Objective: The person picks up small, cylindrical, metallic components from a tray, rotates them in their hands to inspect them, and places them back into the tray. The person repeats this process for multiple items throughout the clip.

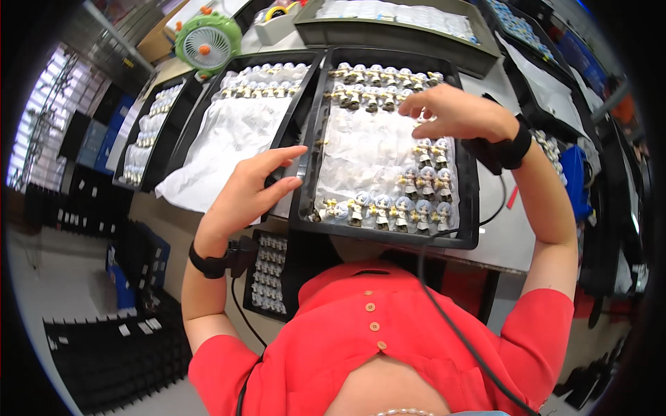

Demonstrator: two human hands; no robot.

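In front of me lies a black tray (388, 235) lined with crinkled white paper (368, 139). Small figurines with pale hair and white clothing (402, 213) lie in rows at its far and near ends and down its right side. Over the tray's right part is my right hand (461, 114), fingers curved and apart, close to the figurines there; I see nothing held in it. My left hand (253, 182) hovers by the tray's left rim, thumb and fingers spread, holding nothing.
Left of it, a second black tray (313, 69) holds figurines at its far end, with loose paper overhanging. A narrower figurine tray (161, 132) stands farther left. Behind are a green fan (207, 48) and an olive tray (305, 33). A cable (444, 305) crosses before my body.
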